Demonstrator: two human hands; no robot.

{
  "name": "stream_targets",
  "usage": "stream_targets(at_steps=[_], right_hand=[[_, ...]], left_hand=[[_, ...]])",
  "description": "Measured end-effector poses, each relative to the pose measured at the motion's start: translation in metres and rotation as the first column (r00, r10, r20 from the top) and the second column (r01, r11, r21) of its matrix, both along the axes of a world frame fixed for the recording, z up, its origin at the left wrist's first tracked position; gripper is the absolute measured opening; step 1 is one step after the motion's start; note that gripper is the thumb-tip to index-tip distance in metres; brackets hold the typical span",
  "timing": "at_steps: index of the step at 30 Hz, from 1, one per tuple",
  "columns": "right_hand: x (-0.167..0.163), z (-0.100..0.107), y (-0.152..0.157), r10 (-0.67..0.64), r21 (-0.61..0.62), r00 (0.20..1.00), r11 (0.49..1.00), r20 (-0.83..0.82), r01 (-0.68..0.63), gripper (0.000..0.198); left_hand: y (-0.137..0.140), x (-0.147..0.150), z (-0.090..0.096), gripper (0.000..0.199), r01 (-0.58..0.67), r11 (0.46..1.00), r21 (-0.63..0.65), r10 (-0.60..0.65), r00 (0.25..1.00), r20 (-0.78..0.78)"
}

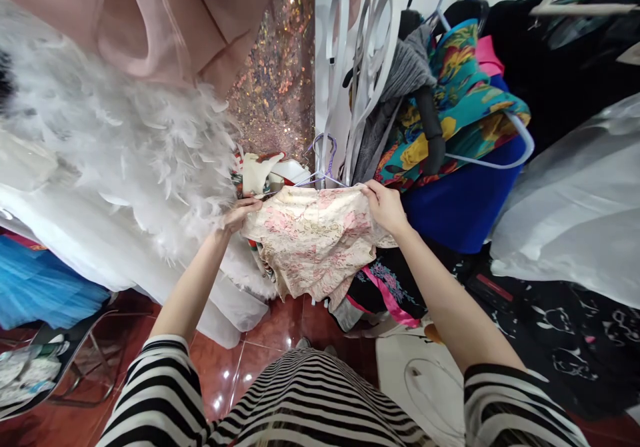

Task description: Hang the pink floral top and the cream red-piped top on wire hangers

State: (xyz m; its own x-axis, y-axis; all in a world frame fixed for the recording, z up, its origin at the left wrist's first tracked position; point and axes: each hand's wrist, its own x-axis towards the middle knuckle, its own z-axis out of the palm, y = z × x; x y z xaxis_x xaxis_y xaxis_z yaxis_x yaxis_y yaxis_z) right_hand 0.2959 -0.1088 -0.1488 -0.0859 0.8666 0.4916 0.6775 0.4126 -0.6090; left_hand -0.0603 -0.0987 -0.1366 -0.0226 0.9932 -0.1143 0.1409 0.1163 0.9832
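Observation:
A cream garment with a pink floral pattern (315, 233) is stretched out in front of me; its exact cut cannot be made out. My left hand (241, 213) pinches its upper left corner, close to the white feathers. At the upper right corner, the fingers of my right hand (386, 205) are closed on the cloth. Behind the top edge shows a purple hanger (331, 157), its hook pointing up. Whether the garment hangs from it by clips is hidden by the cloth.
White feathered clothing (145, 120) and a pink sequined fabric (280, 60) hang left. To the right are a colourful floral garment (450, 107), blue cloth (450, 200) and sheer white fabric (575, 200). A chair (75, 353) with things on it stands lower left on red tiles (265, 330).

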Motion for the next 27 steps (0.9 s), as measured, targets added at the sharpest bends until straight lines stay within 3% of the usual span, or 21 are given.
stream_targets(at_steps=[4, 10, 14, 18, 20, 22, 27], right_hand=[[-0.002, 0.006, 0.011, 0.055, -0.032, 0.996, 0.998, 0.071, -0.052, 0.021], [-0.007, 0.009, 0.017, -0.045, -0.038, 0.995, 0.998, 0.085, 0.049, 0.012], [-0.007, 0.007, 0.021, -0.126, -0.098, 0.978, 0.985, 0.166, 0.144, 0.012], [-0.003, 0.000, 0.025, -0.112, -0.147, 0.960, 0.977, 0.256, 0.153, 0.021], [-0.001, -0.002, 0.024, -0.088, -0.138, 0.965, 0.983, 0.245, 0.125, 0.026], [0.001, -0.003, 0.020, -0.033, -0.129, 0.976, 0.990, 0.214, 0.062, 0.030], [0.005, -0.004, 0.007, 0.138, -0.138, 0.985, 0.983, 0.099, -0.124, 0.037]], left_hand=[[0.003, 0.003, 0.003, 0.030, 0.115, 0.991, -0.068, -0.113, 0.993, 0.043], [0.011, 0.003, -0.003, 0.033, 0.186, 0.982, 0.042, -0.181, 0.979, -0.096], [0.009, 0.008, -0.012, 0.026, 0.070, 0.971, 0.228, -0.021, 0.978, -0.209], [0.001, 0.014, -0.023, 0.015, -0.129, 0.901, 0.415, 0.259, 0.926, -0.275], [-0.002, 0.015, -0.024, 0.014, -0.166, 0.877, 0.452, 0.325, 0.897, -0.301], [-0.005, 0.014, -0.023, 0.015, -0.119, 0.878, 0.465, 0.306, 0.884, -0.353], [-0.011, 0.015, -0.011, 0.018, 0.131, 0.882, 0.453, 0.160, 0.821, -0.548]])
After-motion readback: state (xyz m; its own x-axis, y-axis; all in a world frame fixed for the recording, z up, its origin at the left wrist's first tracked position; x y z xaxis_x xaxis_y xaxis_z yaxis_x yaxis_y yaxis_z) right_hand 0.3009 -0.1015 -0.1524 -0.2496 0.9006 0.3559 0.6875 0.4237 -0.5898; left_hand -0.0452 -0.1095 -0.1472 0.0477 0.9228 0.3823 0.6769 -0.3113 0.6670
